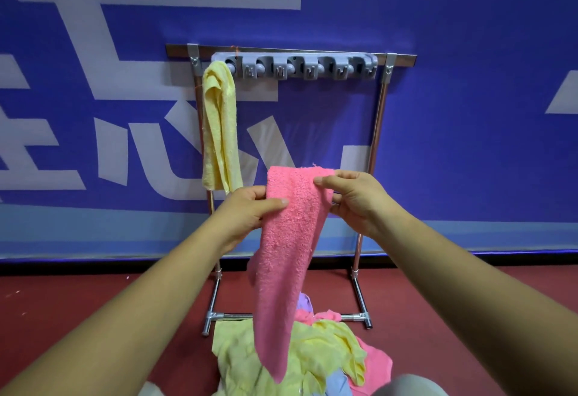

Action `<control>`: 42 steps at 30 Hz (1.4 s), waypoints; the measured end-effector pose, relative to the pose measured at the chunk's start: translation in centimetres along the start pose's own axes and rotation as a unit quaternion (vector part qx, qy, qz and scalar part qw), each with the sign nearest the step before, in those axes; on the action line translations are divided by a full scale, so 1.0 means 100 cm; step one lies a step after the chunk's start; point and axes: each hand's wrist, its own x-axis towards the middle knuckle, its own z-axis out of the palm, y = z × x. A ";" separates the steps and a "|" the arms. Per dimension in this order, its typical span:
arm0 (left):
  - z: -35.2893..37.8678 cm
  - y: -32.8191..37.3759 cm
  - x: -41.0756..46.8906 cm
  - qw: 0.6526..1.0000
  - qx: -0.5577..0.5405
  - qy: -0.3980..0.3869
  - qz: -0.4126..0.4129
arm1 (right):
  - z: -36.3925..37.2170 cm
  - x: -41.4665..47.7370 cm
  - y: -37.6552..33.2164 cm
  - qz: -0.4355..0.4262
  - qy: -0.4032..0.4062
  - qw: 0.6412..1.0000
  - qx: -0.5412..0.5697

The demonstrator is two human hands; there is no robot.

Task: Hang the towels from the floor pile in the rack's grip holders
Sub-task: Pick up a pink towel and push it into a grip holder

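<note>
A pink towel (286,248) hangs lengthwise in front of me, held up by its top edge. My left hand (247,212) pinches the towel's left side with thumb on the front. My right hand (353,197) pinches the top right corner. Behind the towel stands a metal rack (377,132) with a grey strip of grip holders (295,66) along its top bar. A yellow towel (219,126) hangs from the leftmost holder; the other holders are bare. The floor pile (325,352) of yellow, pink, blue and lilac towels lies at the rack's foot.
A blue wall banner (469,114) with white lettering stands right behind the rack. The floor (78,298) is dark red. The rack's base tubes (212,317) stick forward on both sides of the pile. A grey patch of my clothing (406,388) shows at the bottom edge.
</note>
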 end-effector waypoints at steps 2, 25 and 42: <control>-0.003 -0.005 -0.003 0.999 0.037 0.006 0.007 | -0.002 -0.001 0.002 -0.006 0.005 1.000 -0.008; -0.014 0.071 0.019 0.979 0.121 -0.164 0.004 | 0.009 0.022 -0.044 -0.018 -0.258 0.941 -0.218; -0.053 0.103 0.057 0.963 0.192 -0.191 -0.013 | 0.021 0.074 -0.091 -0.080 -0.163 0.961 -0.209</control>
